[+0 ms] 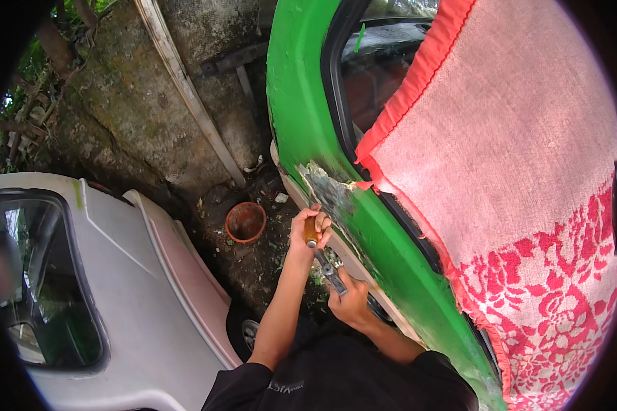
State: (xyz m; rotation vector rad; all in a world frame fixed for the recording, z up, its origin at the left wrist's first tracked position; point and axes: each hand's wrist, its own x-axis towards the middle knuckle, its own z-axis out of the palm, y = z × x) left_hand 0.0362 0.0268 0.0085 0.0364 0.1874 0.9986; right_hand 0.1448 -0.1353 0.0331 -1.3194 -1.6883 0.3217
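Right now we are working low against the side of a green car [301, 89], both our bare hands on one tool. Our left hand [308, 229] is wrapping its fingers shut around the wooden handle [311, 233] of a scraper [325, 264], and our right hand [349, 298] is closing down over the metal blade end [336, 279], which is showing between the two hands. We are holding the tool slanted, handle up and blade down, lying just beside the green panel below the window. Just above our left hand, a patch of stripped paint [325, 188] is showing grey and whitish where the green is flaking off; whether the blade edge is touching the panel we cannot tell, since our right hand is covering it.

Over the car's window a pink towel with a red flower pattern [521, 192] is hanging, its red fringe running along the window edge. To our left a white car [116, 288] is standing near, and between the two cars an empty terracotta pot [245, 222] is sitting on the dirt ground [260, 267]. Behind it a mossy stone wall [137, 109] is rising, with a pale pipe [188, 92] leaning across it.
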